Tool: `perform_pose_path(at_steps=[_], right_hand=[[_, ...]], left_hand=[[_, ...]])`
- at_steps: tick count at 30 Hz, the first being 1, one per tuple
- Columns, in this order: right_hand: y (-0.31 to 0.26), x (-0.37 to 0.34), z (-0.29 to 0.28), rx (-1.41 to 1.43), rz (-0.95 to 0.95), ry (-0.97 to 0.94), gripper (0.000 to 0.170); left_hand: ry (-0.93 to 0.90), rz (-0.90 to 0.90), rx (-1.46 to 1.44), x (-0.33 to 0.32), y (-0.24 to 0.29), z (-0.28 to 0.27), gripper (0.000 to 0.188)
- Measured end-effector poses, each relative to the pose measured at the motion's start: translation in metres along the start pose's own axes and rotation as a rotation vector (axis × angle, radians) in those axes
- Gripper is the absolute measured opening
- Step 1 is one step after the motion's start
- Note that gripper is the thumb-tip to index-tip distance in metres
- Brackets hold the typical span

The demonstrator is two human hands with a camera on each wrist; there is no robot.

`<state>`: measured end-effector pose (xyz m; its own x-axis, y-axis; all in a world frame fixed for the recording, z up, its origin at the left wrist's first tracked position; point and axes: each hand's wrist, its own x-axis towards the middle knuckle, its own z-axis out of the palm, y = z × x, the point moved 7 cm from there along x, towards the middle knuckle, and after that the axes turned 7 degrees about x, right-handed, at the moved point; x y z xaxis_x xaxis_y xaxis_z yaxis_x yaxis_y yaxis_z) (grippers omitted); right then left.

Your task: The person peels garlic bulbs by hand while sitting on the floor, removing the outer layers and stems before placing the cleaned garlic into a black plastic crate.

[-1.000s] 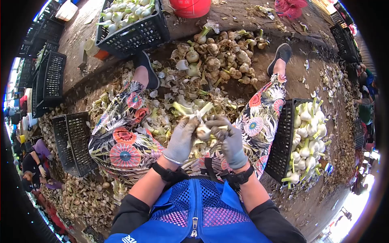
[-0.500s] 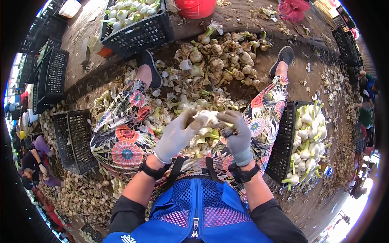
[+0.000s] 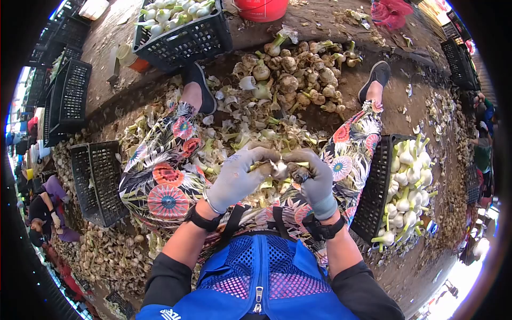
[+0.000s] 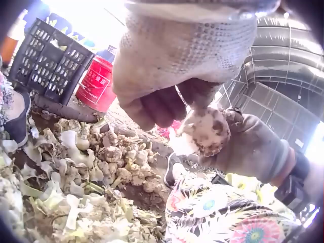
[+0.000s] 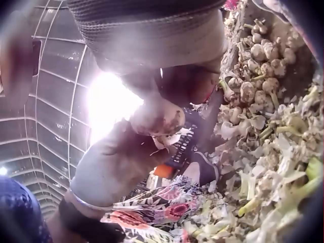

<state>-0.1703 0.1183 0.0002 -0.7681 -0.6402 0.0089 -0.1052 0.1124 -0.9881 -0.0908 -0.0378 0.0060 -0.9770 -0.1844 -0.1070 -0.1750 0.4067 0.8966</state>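
Note:
Between the two gloved hands is a garlic bulb (image 3: pixel 279 169), pale with brown, soil-stained patches. My left hand (image 3: pixel 237 176) holds it from the left, its fingers bent toward the bulb. My right hand (image 3: pixel 316 181) grips it from the other side, with a short greenish stem along its fingers. In the left wrist view the stained root side of the bulb (image 4: pixel 205 132) faces out, next to the right hand (image 4: pixel 253 147). The right wrist view shows the bulb (image 5: pixel 159 119) against the left hand (image 5: pixel 111 167). Both gloves are grey with dirty fingertips.
Unpeeled garlic (image 3: pixel 309 74) is heaped between the feet, with loose skins (image 3: pixel 240 120) nearer. A crate of white garlic (image 3: pixel 408 186) stands at the right, a black crate (image 3: pixel 98 181) at the left. Ahead are another filled crate (image 3: pixel 184 42) and a red bucket (image 3: pixel 261 8).
The left hand has shifted left and turned, its fingers moving over the bulb. Leafy skin that stood up from the bulb a second ago no longer shows there. The bulb stays between both hands.

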Motion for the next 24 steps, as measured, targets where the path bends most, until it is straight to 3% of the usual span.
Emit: perform_pose_path(at_steps=[2,3,5,7,9,10,11,13,14,17,19,21,24], right_hand=[[0.014,-0.003,-0.001,0.130,0.221,0.036,0.023],[0.016,-0.005,-0.002,0.128,0.221,0.040,0.023],[0.037,-0.014,-0.015,0.401,0.383,0.249,0.022],[0.056,-0.017,-0.029,0.326,0.348,0.289,0.022],[0.073,-0.019,-0.032,0.546,0.401,0.337,0.018],[0.069,-0.019,-0.029,0.598,0.325,0.367,0.017],[0.069,-0.019,-0.029,0.597,0.324,0.367,0.017],[0.079,-0.027,-0.023,0.593,0.526,0.369,0.017],[0.067,-0.022,-0.022,0.467,0.384,0.296,0.015],[0.048,-0.018,-0.005,0.463,0.459,0.230,0.018],[0.055,-0.019,-0.006,0.474,0.402,0.194,0.025],[0.033,-0.017,-0.013,0.151,-0.034,0.084,0.029],[0.047,-0.015,-0.019,0.103,-0.027,0.100,0.038]], left_hand=[[-0.015,-0.004,0.054,0.000,0.006,-0.001,0.021],[-0.029,-0.009,0.108,-0.001,0.008,0.000,0.017],[-0.095,0.039,0.155,-0.014,0.010,0.012,0.016],[-0.159,0.084,0.205,-0.031,0.001,0.027,0.015],[-0.233,0.047,0.305,-0.040,-0.013,0.039,0.014],[-0.201,-0.104,0.301,-0.039,-0.020,0.031,0.019],[-0.201,-0.103,0.301,-0.035,-0.018,0.027,0.019],[0.150,0.008,0.218,-0.021,0.006,-0.007,0.026],[0.166,-0.041,0.141,-0.014,0.014,-0.012,0.033],[0.066,0.077,0.074,0.004,0.022,-0.004,0.036],[-0.044,0.018,0.009,0.005,0.019,0.004,0.028],[-0.128,0.035,0.136,-0.001,0.017,0.011,0.019],[-0.156,0.017,0.214,-0.022,0.002,0.024,0.021]])
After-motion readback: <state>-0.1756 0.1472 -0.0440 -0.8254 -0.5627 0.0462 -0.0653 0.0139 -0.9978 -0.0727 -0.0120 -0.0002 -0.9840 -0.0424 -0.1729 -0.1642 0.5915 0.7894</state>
